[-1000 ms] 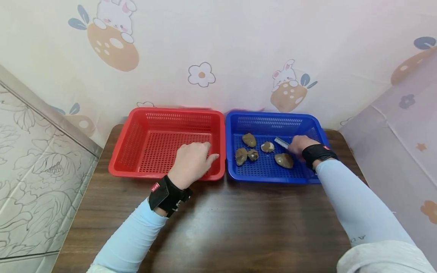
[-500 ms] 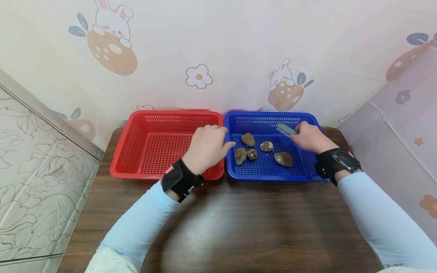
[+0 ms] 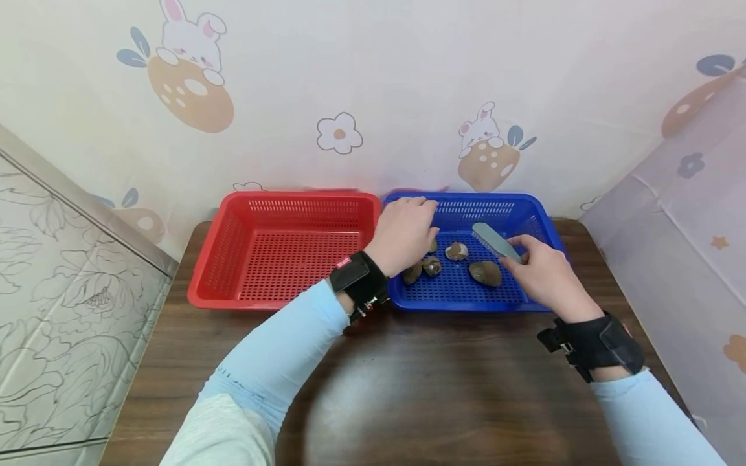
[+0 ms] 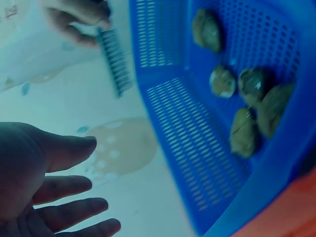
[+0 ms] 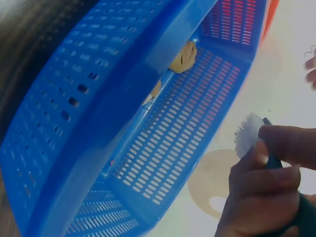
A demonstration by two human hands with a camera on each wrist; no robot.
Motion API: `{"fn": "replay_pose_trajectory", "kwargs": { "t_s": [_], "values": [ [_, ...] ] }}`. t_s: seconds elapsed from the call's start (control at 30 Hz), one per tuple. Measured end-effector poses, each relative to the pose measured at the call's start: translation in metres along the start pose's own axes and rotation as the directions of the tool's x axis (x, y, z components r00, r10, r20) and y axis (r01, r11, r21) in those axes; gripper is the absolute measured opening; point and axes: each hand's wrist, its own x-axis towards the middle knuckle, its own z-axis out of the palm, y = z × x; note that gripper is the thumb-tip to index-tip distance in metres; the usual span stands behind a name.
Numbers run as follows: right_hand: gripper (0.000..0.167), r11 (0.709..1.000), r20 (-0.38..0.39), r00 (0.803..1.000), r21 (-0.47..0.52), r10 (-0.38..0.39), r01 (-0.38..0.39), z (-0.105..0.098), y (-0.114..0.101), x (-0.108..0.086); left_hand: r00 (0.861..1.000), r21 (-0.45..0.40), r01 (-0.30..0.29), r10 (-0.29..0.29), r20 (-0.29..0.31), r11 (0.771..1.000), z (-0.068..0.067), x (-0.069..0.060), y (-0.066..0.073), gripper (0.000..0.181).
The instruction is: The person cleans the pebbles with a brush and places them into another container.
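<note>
Right hand point(image 3: 543, 273) grips a brush point(image 3: 492, 239) over a blue basket point(image 3: 454, 305) of shells point(image 3: 486, 274); left hand point(image 3: 403, 235) hovers empty, fingers outstretched.

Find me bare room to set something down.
Bare: the red basket inside its rim, where visible; the table between the sleeves, in front of the blue basket. That one is crowded: muddy lumps inside, the left hand and the brush in the right hand above.
</note>
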Motion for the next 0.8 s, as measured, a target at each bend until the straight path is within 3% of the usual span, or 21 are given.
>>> {"fn": "replay_pose_trajectory", "kwargs": {
  "t_s": [0.33,0.67,0.8],
  "values": [
    [0.066,0.999,0.055,0.997,0.000,0.050,-0.050,0.003,-0.002,-0.006,0.994,-0.075,-0.017,0.025,0.108,0.997,0.040,0.019,0.018,0.037],
    [0.059,0.998,0.055,0.996,0.012,0.069,-0.070,0.005,0.001,-0.004,0.974,-0.005,-0.046,0.046,0.224,0.999,0.058,0.028,0.031,0.032],
    [0.057,0.996,0.064,0.995,0.017,0.081,-0.082,0.009,0.005,-0.002,0.958,0.014,-0.049,0.043,0.285,0.999,0.062,0.033,0.036,0.025]
  ]
}}
